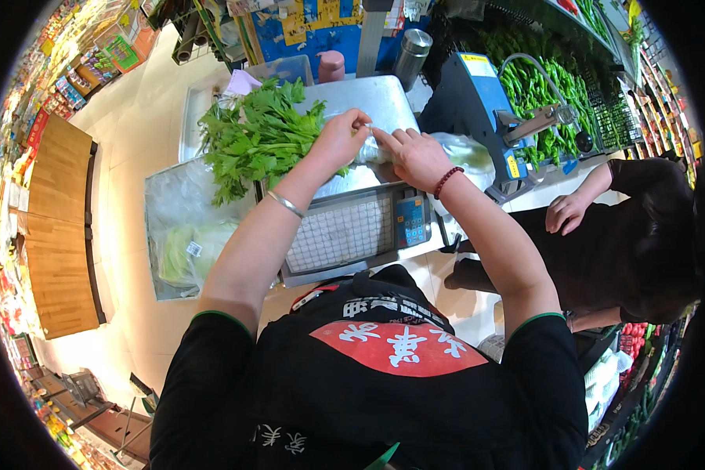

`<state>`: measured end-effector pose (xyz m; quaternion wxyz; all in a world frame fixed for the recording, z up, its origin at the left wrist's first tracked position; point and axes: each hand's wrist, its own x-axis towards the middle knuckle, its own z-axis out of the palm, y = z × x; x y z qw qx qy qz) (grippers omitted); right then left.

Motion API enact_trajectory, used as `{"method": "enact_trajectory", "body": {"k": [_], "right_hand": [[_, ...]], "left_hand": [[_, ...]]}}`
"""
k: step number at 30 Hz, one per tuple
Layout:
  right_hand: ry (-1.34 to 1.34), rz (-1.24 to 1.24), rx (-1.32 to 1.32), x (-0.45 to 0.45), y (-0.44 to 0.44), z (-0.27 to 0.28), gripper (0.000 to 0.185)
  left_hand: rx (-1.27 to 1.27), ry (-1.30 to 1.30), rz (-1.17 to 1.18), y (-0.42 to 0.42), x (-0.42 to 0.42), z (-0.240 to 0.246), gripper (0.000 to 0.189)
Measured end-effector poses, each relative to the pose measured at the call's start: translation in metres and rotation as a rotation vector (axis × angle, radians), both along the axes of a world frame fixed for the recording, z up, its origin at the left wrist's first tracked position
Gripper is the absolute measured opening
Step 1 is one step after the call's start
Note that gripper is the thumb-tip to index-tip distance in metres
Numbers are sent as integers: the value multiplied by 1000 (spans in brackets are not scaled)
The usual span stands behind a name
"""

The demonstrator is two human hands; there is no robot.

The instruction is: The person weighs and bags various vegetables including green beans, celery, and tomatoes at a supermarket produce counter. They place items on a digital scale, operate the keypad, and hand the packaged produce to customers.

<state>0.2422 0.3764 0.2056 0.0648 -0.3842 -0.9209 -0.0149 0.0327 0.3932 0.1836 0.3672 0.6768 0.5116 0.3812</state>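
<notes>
Leafy celery (pixel 264 126) lies across the metal pan of a weighing scale (pixel 382 94), its leaves hanging over the left side. My left hand (pixel 346 134), with a silver bangle on the wrist, is over the pan beside the leaves, thumb and forefinger pinched; whether something thin is between them cannot be told. My right hand (pixel 414 154), wearing a dark red bead bracelet, reaches its forefinger towards the left fingertips. Clear plastic film (pixel 373 150) shows beneath and between both hands. The scale's white key panel (pixel 343 232) faces me.
A tray (pixel 153 258) at left holds bagged greens. Behind the scale stand a pink bottle (pixel 331 66) and a steel flask (pixel 412 56). A blue lever machine (pixel 487 111) stands at right, near green peppers (pixel 549 100). Another person in dark clothes (pixel 623 247) is close at my right.
</notes>
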Motion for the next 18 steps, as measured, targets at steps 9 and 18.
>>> {"method": "enact_trajectory", "body": {"k": [9, 18], "right_hand": [[344, -266, 26, 57, -122, 39, 74], [609, -533, 119, 142, -201, 69, 59]], "left_hand": [[313, -202, 232, -115, -80, 32, 15], [15, -373, 154, -149, -114, -10, 16]]}}
